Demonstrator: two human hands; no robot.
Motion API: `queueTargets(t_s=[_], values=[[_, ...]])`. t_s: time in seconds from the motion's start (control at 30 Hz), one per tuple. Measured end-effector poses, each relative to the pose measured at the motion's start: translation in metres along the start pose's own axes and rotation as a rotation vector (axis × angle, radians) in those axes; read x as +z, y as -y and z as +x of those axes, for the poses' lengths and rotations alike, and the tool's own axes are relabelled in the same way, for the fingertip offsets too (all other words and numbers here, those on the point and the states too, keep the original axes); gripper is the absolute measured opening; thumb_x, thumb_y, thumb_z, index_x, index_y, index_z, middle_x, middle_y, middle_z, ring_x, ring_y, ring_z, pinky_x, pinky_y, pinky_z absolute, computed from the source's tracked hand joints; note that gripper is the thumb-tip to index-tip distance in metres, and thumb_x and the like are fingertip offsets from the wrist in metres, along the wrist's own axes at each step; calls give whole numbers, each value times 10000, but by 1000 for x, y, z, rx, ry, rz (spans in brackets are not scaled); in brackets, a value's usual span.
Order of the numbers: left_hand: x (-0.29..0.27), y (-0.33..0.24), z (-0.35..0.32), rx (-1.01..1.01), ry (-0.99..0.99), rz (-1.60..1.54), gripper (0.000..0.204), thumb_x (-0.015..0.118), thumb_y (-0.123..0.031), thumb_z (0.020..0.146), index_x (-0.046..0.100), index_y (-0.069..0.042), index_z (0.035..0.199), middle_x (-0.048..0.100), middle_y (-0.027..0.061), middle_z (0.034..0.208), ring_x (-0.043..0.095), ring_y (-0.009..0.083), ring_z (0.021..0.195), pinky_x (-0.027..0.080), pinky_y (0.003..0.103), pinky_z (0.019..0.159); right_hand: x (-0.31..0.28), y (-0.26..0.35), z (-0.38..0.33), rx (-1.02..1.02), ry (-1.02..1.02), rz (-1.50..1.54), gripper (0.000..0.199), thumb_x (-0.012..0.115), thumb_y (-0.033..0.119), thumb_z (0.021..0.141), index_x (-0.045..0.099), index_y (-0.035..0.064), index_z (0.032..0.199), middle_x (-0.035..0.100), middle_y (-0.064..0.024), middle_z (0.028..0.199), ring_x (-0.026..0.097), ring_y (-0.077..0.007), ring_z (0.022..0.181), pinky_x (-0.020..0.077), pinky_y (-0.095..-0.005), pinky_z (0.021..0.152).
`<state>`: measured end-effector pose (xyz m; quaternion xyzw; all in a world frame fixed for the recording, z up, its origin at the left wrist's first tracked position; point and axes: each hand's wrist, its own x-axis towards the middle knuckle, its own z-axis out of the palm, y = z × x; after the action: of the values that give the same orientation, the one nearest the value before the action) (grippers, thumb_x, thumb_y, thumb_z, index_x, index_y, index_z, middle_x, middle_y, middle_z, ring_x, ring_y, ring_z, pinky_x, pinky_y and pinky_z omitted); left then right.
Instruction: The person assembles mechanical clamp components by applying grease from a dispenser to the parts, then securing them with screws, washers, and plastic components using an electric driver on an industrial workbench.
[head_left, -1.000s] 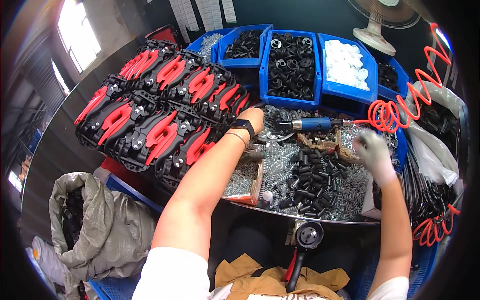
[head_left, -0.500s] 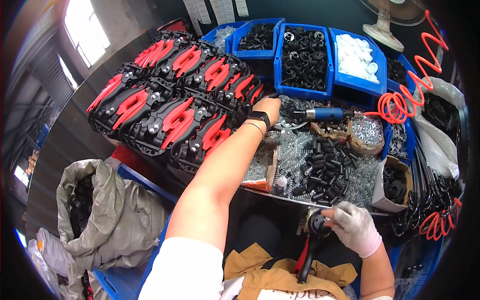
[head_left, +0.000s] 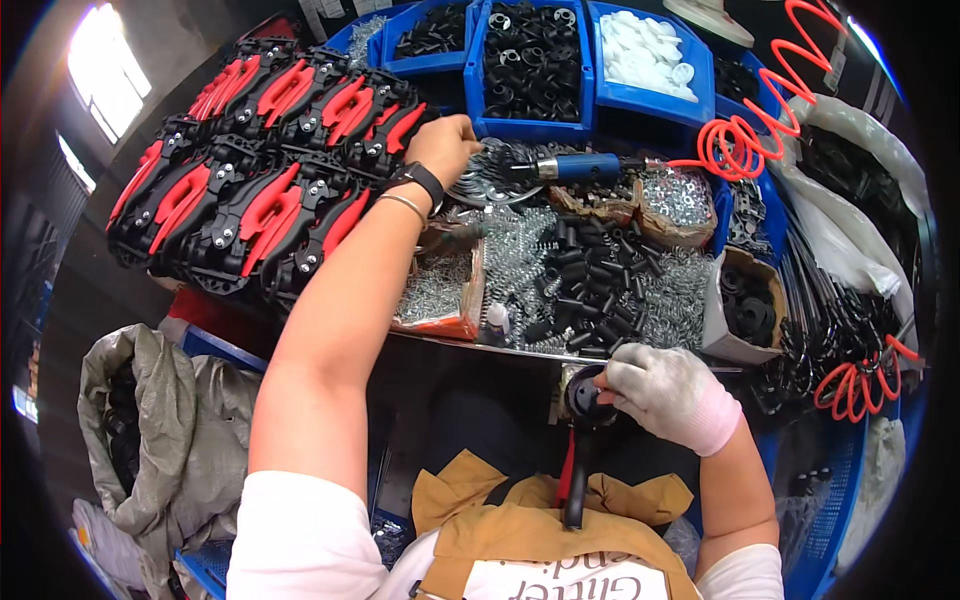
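Observation:
My left hand (head_left: 443, 146), bare with a black wristwatch and a thin bracelet, reaches far forward and rests with curled fingers at the end of the rows of red-and-black tools (head_left: 270, 180), next to a pile of metal rings (head_left: 485, 180). What it grips is hidden under the fingers. My right hand (head_left: 655, 390), in a grey-white glove, is low near my lap, closed on the round black head of a red-and-black tool (head_left: 580, 440) that stands upright below the tray's front edge.
Blue bins hold black parts (head_left: 525, 60) and white caps (head_left: 645, 55) at the back. A blue-handled pneumatic driver (head_left: 580, 168) with a red coiled hose (head_left: 760, 130) lies on springs and black sleeves (head_left: 590, 280). A grey sack (head_left: 150, 430) sits lower left.
My right hand came down from the right side of the tray to my lap and took hold of the upright tool's head. My left hand stayed at the tool rows.

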<state>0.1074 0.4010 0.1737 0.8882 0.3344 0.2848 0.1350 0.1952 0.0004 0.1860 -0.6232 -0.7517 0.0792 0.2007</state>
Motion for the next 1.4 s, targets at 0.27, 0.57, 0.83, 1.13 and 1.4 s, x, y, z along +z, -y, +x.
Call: queueTargets(t_s=[0.27,0.57,0.83,1.13,1.4], values=[[-46,-109,-87,55,188,-1004,177,775,-178,883,648,-63,931,709,31,847,652,60,712,433,186,532,1,-13,-7,-90,7,15,139,717,69,786,641,67,901,659,-94,931,680,-317,769,565,-404,643],[-31,-123,-221,-94,318,-1341,98,723,-14,897,630,-39,916,669,76,916,657,114,765,477,211,558,-5,-16,1,-204,98,50,188,668,30,769,651,68,952,661,-95,937,685,-300,799,569,-396,652],[11,-112,-285,-374,146,-1599,97,705,-45,923,611,-47,944,644,95,934,666,154,750,491,234,558,-3,-9,5,-121,44,93,267,687,1,731,649,97,977,663,-72,928,684,-293,809,568,-384,643],[27,-125,-312,-588,224,-1748,114,710,-87,931,605,-67,972,658,79,974,683,157,787,513,239,573,0,-15,3,-59,64,159,340,707,25,780,664,106,1107,666,-88,872,679,-305,793,555,-404,661],[35,-132,-318,-631,226,-1811,127,703,-111,943,609,-67,1016,680,67,949,679,135,798,508,230,587,1,-13,3,-27,45,195,336,689,1,777,654,98,1096,687,-110,850,684,-324,773,553,-416,651]])
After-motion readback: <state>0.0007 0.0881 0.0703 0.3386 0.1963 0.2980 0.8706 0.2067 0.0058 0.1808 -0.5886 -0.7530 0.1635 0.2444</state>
